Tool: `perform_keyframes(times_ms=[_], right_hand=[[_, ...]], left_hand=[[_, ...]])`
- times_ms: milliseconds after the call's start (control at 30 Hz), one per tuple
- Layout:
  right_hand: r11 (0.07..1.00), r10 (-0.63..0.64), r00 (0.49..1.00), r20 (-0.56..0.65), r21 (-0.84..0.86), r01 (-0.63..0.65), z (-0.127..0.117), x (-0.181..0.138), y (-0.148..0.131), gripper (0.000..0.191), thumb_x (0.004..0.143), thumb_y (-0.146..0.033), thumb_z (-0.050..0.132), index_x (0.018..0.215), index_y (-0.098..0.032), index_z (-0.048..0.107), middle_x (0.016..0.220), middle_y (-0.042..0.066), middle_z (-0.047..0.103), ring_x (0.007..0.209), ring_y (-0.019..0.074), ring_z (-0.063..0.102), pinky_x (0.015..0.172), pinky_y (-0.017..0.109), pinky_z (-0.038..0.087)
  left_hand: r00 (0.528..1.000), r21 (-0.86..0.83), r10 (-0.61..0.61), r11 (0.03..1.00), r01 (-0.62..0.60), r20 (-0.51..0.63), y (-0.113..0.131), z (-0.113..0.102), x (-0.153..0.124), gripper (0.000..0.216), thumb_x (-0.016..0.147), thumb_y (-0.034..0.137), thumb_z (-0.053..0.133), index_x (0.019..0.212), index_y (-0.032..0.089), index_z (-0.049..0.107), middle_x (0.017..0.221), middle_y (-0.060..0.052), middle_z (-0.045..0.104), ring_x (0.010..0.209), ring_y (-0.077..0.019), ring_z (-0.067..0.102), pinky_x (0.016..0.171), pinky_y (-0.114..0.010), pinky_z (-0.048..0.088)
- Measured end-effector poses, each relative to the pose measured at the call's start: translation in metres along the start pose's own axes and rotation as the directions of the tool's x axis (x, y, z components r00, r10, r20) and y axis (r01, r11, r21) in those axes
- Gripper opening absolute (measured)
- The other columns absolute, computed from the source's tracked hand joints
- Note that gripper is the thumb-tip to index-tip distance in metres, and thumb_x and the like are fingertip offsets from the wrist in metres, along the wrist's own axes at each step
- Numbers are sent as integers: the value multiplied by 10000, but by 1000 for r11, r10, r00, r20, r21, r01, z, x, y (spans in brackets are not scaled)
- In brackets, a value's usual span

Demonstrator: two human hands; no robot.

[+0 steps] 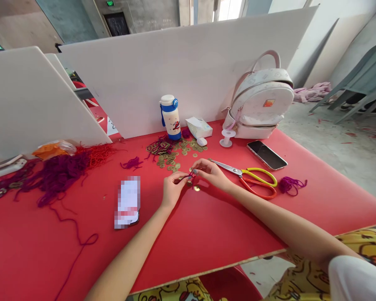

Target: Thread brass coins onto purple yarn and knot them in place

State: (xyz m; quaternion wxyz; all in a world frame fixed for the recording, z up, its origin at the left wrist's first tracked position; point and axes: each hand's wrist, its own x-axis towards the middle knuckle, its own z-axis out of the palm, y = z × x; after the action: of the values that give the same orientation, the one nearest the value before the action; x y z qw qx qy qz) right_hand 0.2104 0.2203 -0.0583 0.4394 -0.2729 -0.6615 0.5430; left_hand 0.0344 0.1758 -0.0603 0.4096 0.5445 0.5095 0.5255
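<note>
Close together over the middle of the red table (163, 259), my left hand (174, 188) and my right hand (210, 173) pinch a short purple cord (184, 178) between their fingertips. Just below the fingers, a shiny gold coin (196, 188) is near the table surface; whether it hangs on the cord I cannot tell. Beyond my hands lies a scattered pile of brass-coloured coins (167, 161), some tangled with purple cord. Scissors (238, 171) with one yellow and one red handle lie right of my right hand.
A lit phone (127, 202) lies left, a dark phone (267, 154) right. Behind stand a bottle (171, 119), a tissue pack (200, 126), a white spool (227, 138) and a white backpack (263, 104). Purple cord heaps (61, 173) lie far left; a white partition (128, 83) closes the back.
</note>
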Motion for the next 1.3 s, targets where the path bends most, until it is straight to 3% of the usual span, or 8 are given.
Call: perform_keyframes(times_ms=[167, 267, 467, 600, 767, 967, 1133, 1300], right_hand=[[953, -64, 996, 63, -291, 80, -2, -1, -1, 97, 896, -242, 533, 937, -194, 607, 906, 42, 653, 828, 168, 624, 797, 323, 502], [884, -139, 990, 34, -446, 139, -3, -1, -3, 99, 897, -208, 515, 905, -191, 612, 863, 44, 636, 801, 173, 602, 773, 327, 500], [823, -305, 938, -163, -541, 174, 2, -5, -6, 133, 908, -226, 522, 1015, -232, 601, 1219, 103, 508, 1174, 244, 498, 989, 424, 432], [768, -296, 946, -131, -621, 154, 10, -11, -8, 86, 882, -310, 602, 898, -255, 666, 1289, 92, 489, 1243, 293, 421, 1019, 482, 389], [808, -183, 982, -46, -576, 124, 19, -14, 1, 117, 867, -369, 627, 879, -264, 676, 1175, 75, 570, 1128, 271, 490, 977, 461, 418], [937, -76, 992, -100, -348, 36, 21, -13, 8, 149, 872, -364, 620, 965, -247, 617, 1032, 65, 554, 941, 210, 561, 821, 358, 487], [908, -94, 996, 0, -410, 86, 21, -13, 7, 154, 877, -329, 617, 771, -221, 647, 920, 55, 592, 935, 218, 532, 861, 377, 434], [869, -79, 989, 124, -477, 129, 22, -11, 8, 176, 845, -287, 660, 697, -198, 628, 820, 49, 596, 826, 203, 511, 792, 362, 414]], left_hand=[[1000, 2, 3, 1000, -3, -4, 2, 0, 0, 106, 733, 252, 688, 763, 169, 748, 783, -45, 715, 698, -162, 658, 651, -253, 535], [1000, 1, -4, 1000, 4, -19, 2, 0, 0, 103, 728, 245, 685, 760, 169, 746, 789, -45, 717, 708, -164, 660, 650, -252, 535], [994, -27, -51, 998, 48, -94, 2, -1, 0, 120, 737, 256, 680, 788, 170, 746, 813, -46, 725, 695, -160, 664, 677, -261, 531], [987, -25, -65, 998, 62, -149, 1, -2, 0, 157, 751, 301, 685, 811, 171, 751, 821, -55, 736, 775, -181, 676, 734, -271, 518], [984, -26, -79, 997, 75, -162, 2, 1, -2, 158, 741, 294, 693, 808, 163, 751, 822, -58, 742, 804, -190, 674, 740, -270, 515], [989, -64, -83, 995, 76, -118, 2, 3, -4, 161, 735, 306, 704, 798, 162, 742, 813, -51, 734, 769, -177, 664, 716, -261, 512], [986, -59, -99, 994, 91, -131, 1, 3, -4, 164, 728, 309, 714, 794, 162, 743, 814, -49, 734, 774, -171, 657, 699, -246, 502], [990, -109, -111, 989, 101, -90, 8, 3, -6, 192, 706, 350, 740, 775, 171, 743, 769, -34, 719, 680, -145, 630, 620, -235, 493]])
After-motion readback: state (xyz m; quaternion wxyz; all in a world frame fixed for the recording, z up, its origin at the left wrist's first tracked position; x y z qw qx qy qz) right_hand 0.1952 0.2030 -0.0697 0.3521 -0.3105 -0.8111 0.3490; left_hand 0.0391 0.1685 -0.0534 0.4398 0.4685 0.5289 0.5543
